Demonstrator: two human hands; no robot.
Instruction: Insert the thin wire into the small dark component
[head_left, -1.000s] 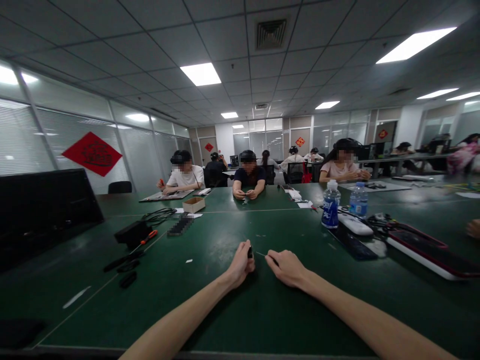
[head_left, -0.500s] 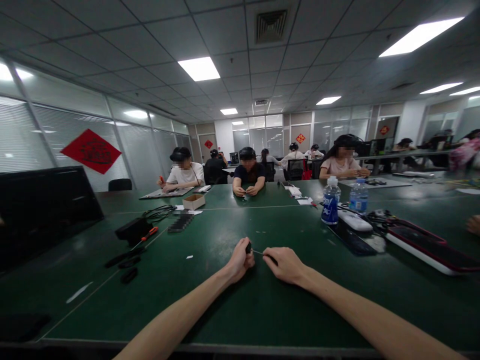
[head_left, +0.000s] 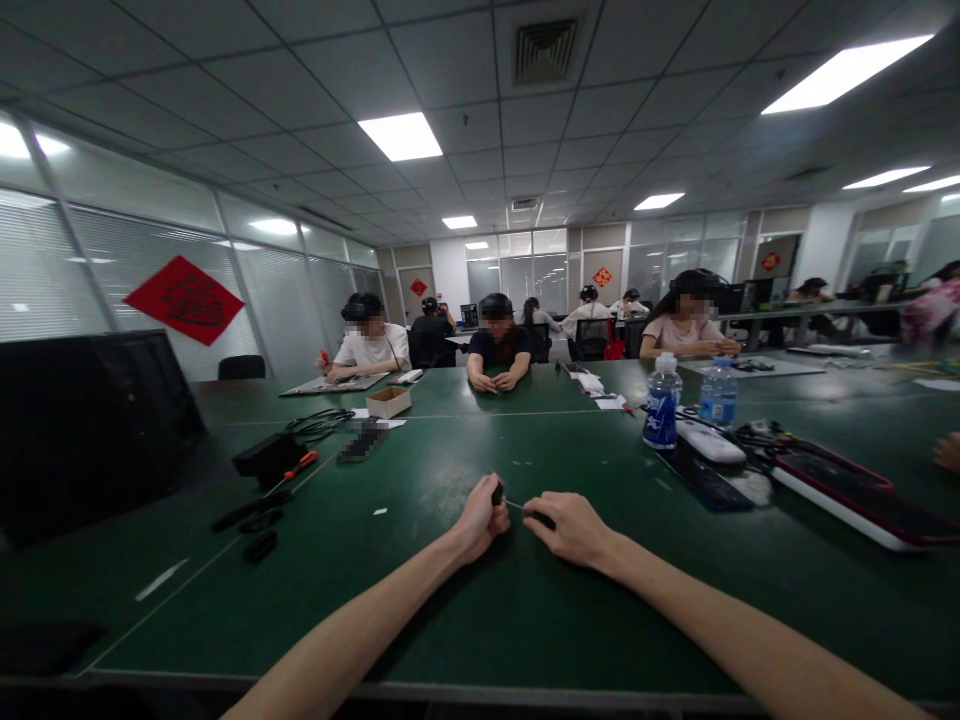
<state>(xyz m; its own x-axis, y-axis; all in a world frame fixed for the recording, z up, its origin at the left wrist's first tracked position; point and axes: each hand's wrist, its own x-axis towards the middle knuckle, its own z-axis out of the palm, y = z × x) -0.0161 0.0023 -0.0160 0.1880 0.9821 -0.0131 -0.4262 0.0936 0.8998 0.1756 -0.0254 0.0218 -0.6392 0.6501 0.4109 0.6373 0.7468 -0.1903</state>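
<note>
My left hand (head_left: pixel 482 520) is closed over a small black object (head_left: pixel 497 492), most of which the fingers hide. Facing it from the right, my right hand (head_left: pixel 568 527) grips the dark handle of a screwdriver (head_left: pixel 514 504). Its thin metal shaft points left at the black object; whether the tip touches it is too small to tell. Both hands are just above the green table (head_left: pixel 420 620), close to its middle.
Bottles (head_left: pixel 661 405), a white device (head_left: pixel 709 440) and a red-edged black case (head_left: pixel 840 485) lie to the right. At left are a monitor (head_left: pixel 97 430), a black box (head_left: pixel 264 455), an orange-handled screwdriver (head_left: pixel 302 464) and an open carton (head_left: pixel 389 402). People sit opposite.
My right hand has shifted very slightly left, toward my left hand. Both hands keep their hold, and the things on the table stay where they were.
</note>
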